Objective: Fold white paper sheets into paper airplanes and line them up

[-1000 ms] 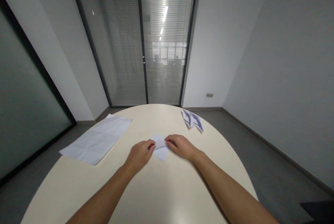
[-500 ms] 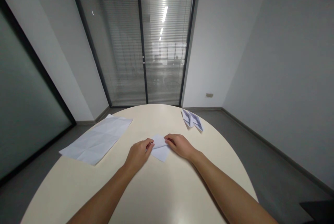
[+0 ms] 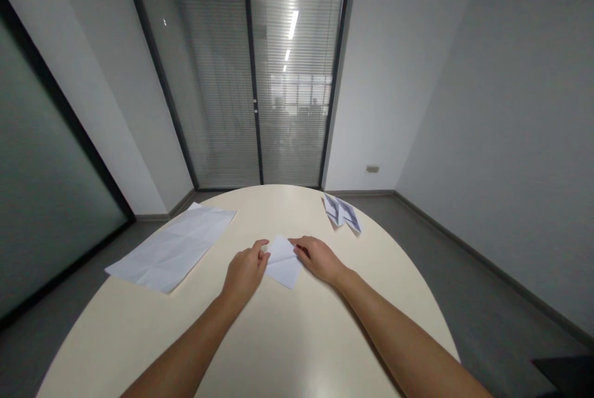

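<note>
A small folded white paper [image 3: 283, 263] lies flat on the round cream table [image 3: 278, 336], a little past its middle. My left hand [image 3: 244, 273] rests on the paper's left edge, fingers curled and thumb stretched towards its upper corner. My right hand [image 3: 316, 257] presses on the paper's right edge with its fingertips. Both forearms reach in from the near side of the table.
A large creased white sheet [image 3: 171, 248] lies on the table's left part, reaching the rim. Two folded paper pieces with dark print [image 3: 342, 212] sit at the far right rim. Beyond the table are glass doors with blinds, grey floor and walls.
Both hands slid a little along the small paper, and its upper flap now lies flatter. The left thumb has stretched out. The other papers stay put.
</note>
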### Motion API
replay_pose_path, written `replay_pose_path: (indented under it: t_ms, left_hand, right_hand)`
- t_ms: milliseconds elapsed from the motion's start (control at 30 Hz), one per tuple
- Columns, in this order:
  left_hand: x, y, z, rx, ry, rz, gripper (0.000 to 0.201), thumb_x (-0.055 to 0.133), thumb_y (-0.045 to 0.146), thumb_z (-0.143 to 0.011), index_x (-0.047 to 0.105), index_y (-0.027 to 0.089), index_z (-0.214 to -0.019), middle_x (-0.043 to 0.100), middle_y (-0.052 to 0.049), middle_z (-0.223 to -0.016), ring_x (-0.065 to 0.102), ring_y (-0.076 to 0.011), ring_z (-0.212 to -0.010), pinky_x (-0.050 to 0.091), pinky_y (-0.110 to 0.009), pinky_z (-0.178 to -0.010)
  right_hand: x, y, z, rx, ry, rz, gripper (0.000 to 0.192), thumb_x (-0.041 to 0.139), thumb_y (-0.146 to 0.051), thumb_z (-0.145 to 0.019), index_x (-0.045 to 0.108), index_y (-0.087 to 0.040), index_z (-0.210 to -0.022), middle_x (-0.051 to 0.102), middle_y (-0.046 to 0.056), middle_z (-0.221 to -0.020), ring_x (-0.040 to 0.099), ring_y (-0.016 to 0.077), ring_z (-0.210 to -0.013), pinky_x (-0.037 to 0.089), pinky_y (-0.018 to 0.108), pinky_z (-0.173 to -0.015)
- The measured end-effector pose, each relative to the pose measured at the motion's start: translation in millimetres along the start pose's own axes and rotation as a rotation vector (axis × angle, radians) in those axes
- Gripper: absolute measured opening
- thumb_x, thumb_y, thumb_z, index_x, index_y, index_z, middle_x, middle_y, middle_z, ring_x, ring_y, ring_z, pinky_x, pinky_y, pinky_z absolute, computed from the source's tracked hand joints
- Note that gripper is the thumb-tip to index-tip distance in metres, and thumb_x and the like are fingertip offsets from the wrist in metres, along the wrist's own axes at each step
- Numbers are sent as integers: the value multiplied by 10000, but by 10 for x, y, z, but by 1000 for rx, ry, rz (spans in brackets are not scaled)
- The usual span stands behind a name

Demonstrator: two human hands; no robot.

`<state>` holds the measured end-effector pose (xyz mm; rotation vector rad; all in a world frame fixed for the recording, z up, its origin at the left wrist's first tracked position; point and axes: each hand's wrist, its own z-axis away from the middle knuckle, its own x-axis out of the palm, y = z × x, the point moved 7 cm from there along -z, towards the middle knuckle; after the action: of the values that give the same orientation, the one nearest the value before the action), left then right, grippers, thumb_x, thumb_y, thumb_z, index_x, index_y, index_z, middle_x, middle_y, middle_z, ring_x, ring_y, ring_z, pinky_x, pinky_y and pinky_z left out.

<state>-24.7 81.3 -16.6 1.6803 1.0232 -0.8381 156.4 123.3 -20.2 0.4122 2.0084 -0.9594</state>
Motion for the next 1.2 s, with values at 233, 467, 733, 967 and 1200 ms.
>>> replay_pose_path:
  t_ms: [233,467,733,967,1200]
  left_hand:
    - [-16,81,20,68,29,-195,276,479,230,-974,608,210,-1218,727,-66,-984,654,-244,-917,435,-333,-796]
    - [-7,106,37,109,23,-255,264,466,227,-972,615,194,-1187,708,-82,-1034,622,-255,-985,430,-360,-833]
    - [15,73,41,130,39,-228,239,521,239,-950,632,201,-1159,670,-76,-1050,598,-245,-999,437,-350,-851]
    - [14,56,46,129,50,-224,200,519,233,-956,690,204,-1054,660,-69,-992,596,-238,-975,448,-346,-844]
    - [9,102,42,165,45,-226,189,515,193,-949,703,179,-959,673,-74,-990,600,-238,-953,471,-358,-832]
  right_hand:
    - [-5,-66,4,-36,5,43,407,541,-172,-942,615,-219,-1339,674,104,-1127,615,219,-1042,458,324,-928]
    - [34,-14,4,-31,37,79,331,554,-181,-937,686,-230,-1237,651,97,-1181,601,223,-1085,452,348,-966]
    - [38,-326,29,-157,-18,199,332,502,-271,-984,644,-220,-1280,633,107,-1310,554,264,-1202,411,431,-1023]
    - [337,-517,177,-68,-307,146,828,414,-635,-958,286,-72,-1551,253,209,-1602,219,333,-1494,179,515,-1207]
    - [276,-356,166,43,-391,127,959,355,-736,-920,191,-52,-1571,145,194,-1625,115,322,-1518,117,514,-1226]
